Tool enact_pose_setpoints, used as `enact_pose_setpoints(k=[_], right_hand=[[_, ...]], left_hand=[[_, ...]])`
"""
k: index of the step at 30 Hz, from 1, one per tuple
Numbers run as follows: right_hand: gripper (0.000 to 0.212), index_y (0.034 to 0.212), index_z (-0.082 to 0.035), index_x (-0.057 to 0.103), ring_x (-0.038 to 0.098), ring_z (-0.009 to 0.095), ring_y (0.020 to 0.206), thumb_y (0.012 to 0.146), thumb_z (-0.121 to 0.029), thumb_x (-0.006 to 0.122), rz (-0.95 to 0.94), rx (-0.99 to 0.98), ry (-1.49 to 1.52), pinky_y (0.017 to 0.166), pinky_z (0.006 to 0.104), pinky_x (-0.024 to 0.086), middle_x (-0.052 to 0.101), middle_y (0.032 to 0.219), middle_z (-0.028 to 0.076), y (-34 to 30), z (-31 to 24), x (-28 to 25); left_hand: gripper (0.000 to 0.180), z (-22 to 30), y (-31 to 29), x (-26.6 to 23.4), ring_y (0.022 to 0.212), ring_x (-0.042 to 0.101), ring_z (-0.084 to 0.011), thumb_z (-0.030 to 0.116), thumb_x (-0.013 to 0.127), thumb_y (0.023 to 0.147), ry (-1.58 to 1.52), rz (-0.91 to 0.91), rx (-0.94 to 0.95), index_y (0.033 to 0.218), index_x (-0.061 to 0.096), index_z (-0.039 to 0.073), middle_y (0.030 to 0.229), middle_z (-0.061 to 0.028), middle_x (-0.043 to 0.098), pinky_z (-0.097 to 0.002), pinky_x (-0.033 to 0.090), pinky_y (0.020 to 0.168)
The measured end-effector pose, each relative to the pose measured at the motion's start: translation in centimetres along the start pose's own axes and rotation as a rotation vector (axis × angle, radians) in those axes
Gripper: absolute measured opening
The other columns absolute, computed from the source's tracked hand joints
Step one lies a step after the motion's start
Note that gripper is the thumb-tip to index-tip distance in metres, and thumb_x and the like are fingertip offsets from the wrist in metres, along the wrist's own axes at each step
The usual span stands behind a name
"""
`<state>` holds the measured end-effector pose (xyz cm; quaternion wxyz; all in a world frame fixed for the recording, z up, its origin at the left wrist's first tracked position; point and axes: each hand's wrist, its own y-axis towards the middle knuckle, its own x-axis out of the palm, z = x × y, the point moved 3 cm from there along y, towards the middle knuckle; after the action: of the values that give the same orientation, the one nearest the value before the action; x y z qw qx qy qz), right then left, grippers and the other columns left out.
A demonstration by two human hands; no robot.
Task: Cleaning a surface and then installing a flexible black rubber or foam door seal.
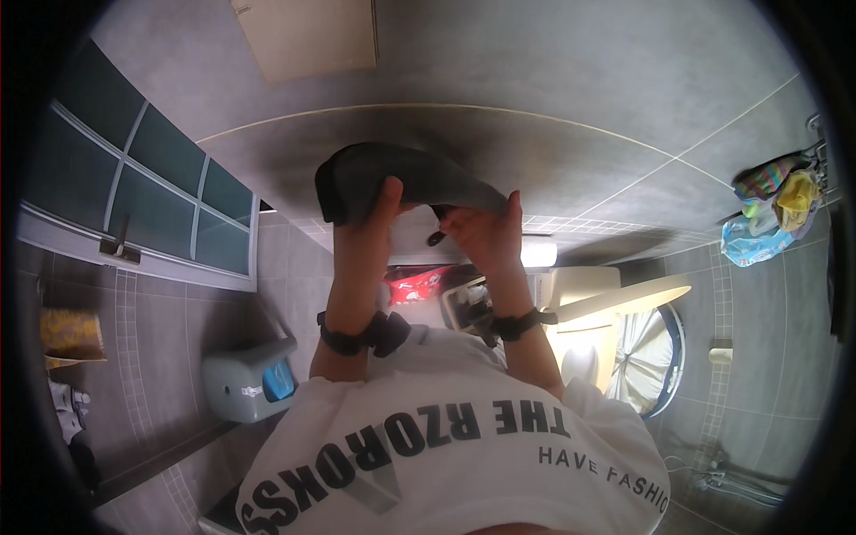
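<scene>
A dark grey garment-like piece of cloth [410,169] with a black band at its left end is held up in front of me, stretched between both hands. What kind of garment it is cannot be made out. My left hand [379,205] is closed on its left part, thumb on the near side and the other fingers hidden behind the cloth. At the narrower right end, my right hand [489,230] grips it with the thumb raised along the edge. A small black piece [436,238] shows just below the cloth, beside the right hand. Black bands circle both wrists.
A beige toilet [584,290] stands at lower right, beside a round tub [673,357] lined with white. A red bag [417,285] lies below my hands. At left are a paned door [178,178] and a grey plastic stool [236,383]; colourful bags [758,236] hang on the right wall.
</scene>
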<state>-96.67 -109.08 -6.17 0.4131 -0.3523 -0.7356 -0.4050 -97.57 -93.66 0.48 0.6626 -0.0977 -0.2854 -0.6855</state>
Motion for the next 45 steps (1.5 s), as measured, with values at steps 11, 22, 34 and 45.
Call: enact_pose_setpoints(k=[11, 22, 34, 45], right_hand=[[0.024, 0.095, -0.001, 0.058, 0.057, 0.017, 0.076, 0.083, -0.021, 0.059, 0.112, -0.312, -1.484, 0.066, 0.0283, 0.045, 0.061, 0.085, 0.008, -0.9, -2.4, 9.0], [0.028, 0.089, -0.003, 0.062, 0.057, 0.016, 0.068, 0.085, -0.029, 0.055, 0.439, -0.33, -1.518, 0.064, 0.0267, 0.043, 0.064, 0.08, 0.006, -0.6, -2.5, 6.8], [0.048, 0.083, 0.013, 0.06, 0.062, 0.023, 0.069, 0.087, -0.034, 0.048, 0.544, -0.12, -0.937, 0.07, 0.0306, 0.048, 0.063, 0.077, 0.02, 5.7, -5.7, 7.0], [0.043, 0.08, 0.01, 0.061, 0.063, 0.022, 0.071, 0.086, -0.032, 0.053, 0.629, -0.154, -0.958, 0.076, 0.031, 0.046, 0.064, 0.076, 0.018, 5.6, -5.3, 5.8]], left_hand=[[0.073, -4.9, -2.3, -1.4, 0.09, 0.056, -0.0214, 0.063, 0.038, 0.079, -0.169, -0.732, -0.209, 0.111, 0.051, -0.002, 0.102, -0.0145, 0.057, -0.0339, 0.044, 0.076], [0.049, -4.8, -0.1, -0.8, 0.052, 0.051, -0.0191, 0.044, 0.033, 0.089, -0.353, -0.097, -0.443, 0.092, 0.058, 0.002, 0.076, -0.0098, 0.061, -0.0314, 0.041, 0.052], [0.061, -1.0, 7.0, 1.7, 0.066, 0.055, -0.0224, 0.042, 0.024, 0.091, -0.018, -0.422, -0.518, 0.089, 0.058, -0.007, 0.07, -0.0165, 0.059, -0.032, 0.04, 0.066], [0.062, -2.4, 6.3, 2.2, 0.062, 0.055, -0.0238, 0.046, 0.024, 0.092, 0.144, -0.203, -0.308, 0.084, 0.058, -0.005, 0.071, -0.0182, 0.061, -0.0335, 0.043, 0.067]])
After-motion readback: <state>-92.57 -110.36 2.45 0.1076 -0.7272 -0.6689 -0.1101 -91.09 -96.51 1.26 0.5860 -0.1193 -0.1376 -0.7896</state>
